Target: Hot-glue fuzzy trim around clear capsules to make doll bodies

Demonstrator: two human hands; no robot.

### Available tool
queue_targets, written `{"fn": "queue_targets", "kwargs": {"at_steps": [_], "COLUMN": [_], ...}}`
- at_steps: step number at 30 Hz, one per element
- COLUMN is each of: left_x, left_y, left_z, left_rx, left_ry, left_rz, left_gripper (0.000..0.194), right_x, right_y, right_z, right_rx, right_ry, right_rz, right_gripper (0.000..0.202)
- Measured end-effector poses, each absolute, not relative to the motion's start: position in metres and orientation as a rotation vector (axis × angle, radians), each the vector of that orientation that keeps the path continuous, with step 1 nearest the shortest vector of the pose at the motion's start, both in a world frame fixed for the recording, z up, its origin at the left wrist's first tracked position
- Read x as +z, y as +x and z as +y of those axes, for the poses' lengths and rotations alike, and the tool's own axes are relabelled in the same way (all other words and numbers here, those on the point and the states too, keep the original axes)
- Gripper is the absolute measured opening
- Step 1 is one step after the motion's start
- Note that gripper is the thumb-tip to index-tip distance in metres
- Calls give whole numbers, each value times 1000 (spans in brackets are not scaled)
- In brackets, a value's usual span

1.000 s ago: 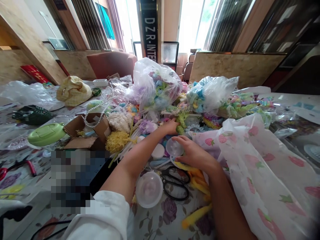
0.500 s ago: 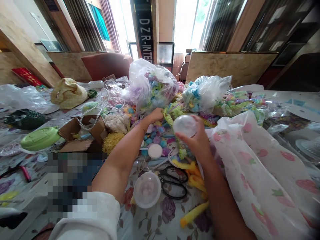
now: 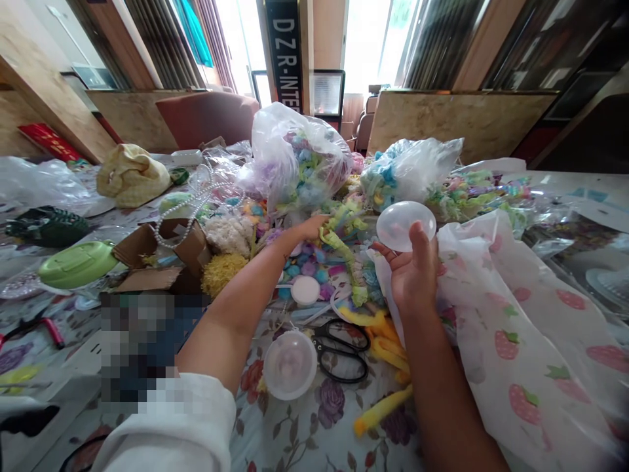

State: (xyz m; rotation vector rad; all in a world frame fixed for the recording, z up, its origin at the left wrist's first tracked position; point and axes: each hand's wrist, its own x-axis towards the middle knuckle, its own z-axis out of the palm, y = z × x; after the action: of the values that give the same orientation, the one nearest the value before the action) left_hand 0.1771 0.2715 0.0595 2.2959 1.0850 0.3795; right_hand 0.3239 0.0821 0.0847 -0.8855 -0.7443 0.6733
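Observation:
My right hand [image 3: 413, 278] holds up a translucent plastic bowl [image 3: 401, 219], thumb at its near side and fingers beneath. My left hand [image 3: 314, 228] reaches forward into the craft pile with its fingers curled in, beside a light green ruffled strip [image 3: 346, 252]; its fingertips are hidden. Below it lie blue and purple pom-poms [image 3: 308, 267] and a white round disc [image 3: 305, 290]. Nearer to me, a second translucent bowl [image 3: 290, 364] sits beside black-handled scissors [image 3: 343, 351]. Yellow-orange fuzzy strips [image 3: 383, 334] lie right of the scissors.
Clear bags [image 3: 299, 160] of colourful trim stand at the back. A strawberry-print plastic sheet [image 3: 521, 328] spreads along the right. On the left are an open cardboard box [image 3: 162, 262], a pearl string [image 3: 167, 241], a green plastic case [image 3: 76, 264] and pink-handled pliers [image 3: 52, 332].
My right hand has moved right and slightly up with the bowl, its palm turning upward and the bowl now above the fingers. My left hand has stayed almost in place.

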Motion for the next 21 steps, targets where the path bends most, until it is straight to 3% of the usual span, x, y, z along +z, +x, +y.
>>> {"fn": "queue_targets", "kwargs": {"at_steps": [7,12,17,21], "left_x": [60,106,110,72], "left_y": [210,190,146,115], "left_z": [233,224,184,145], "left_rx": [-97,-82,-268,-325], "left_ry": [2514,2656,2681,2769], "left_rz": [1133,1162,1061,874], "left_gripper": [33,67,33,54], "right_x": [84,85,85,86], "right_y": [324,325,324,322], "right_z": [84,85,84,82], "right_rx": [690,719,753,756], "right_ry": [-916,-913,-898,-904], "right_rz": [-730,-694,-674,-708], "right_gripper": [44,45,47,47]}}
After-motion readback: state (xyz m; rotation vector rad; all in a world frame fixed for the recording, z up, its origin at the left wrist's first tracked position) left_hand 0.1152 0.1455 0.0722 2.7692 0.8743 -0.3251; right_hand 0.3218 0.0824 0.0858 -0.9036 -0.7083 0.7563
